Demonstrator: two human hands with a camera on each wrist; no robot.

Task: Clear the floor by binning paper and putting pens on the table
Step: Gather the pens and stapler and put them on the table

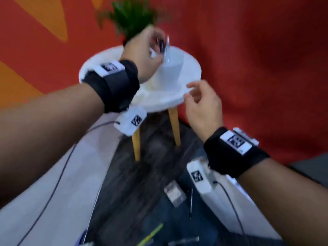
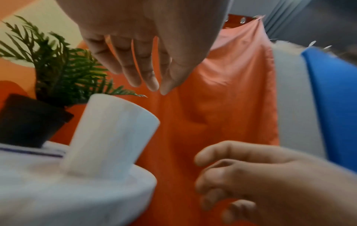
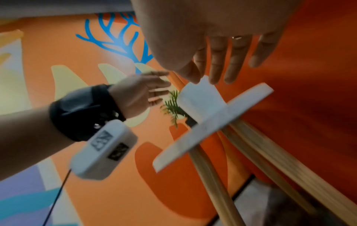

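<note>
My left hand [image 1: 154, 45] hovers over a white cup [image 1: 171, 73] on the round white table [image 1: 159, 100]. Blurred pens [image 1: 166, 48] stand upright at its fingertips, just above the cup's mouth. In the left wrist view the left hand [image 2: 146, 73] has straight fingers with nothing in them, above the cup [image 2: 110, 137]. My right hand [image 1: 198, 96] floats at the table's near right edge, fingers loosely curled and empty. On the dark floor lie a green pen [image 1: 152, 234], a dark pen [image 1: 191, 201] and a small paper packet [image 1: 174, 193].
A green plant [image 1: 133, 16] in a black pot [image 2: 29, 120] stands at the back of the table. The table's wooden legs [image 1: 174, 126] reach the floor. An orange-red wall [image 1: 257, 68] closes in behind and right. Thin cables [image 1: 58, 176] trail from my wrists.
</note>
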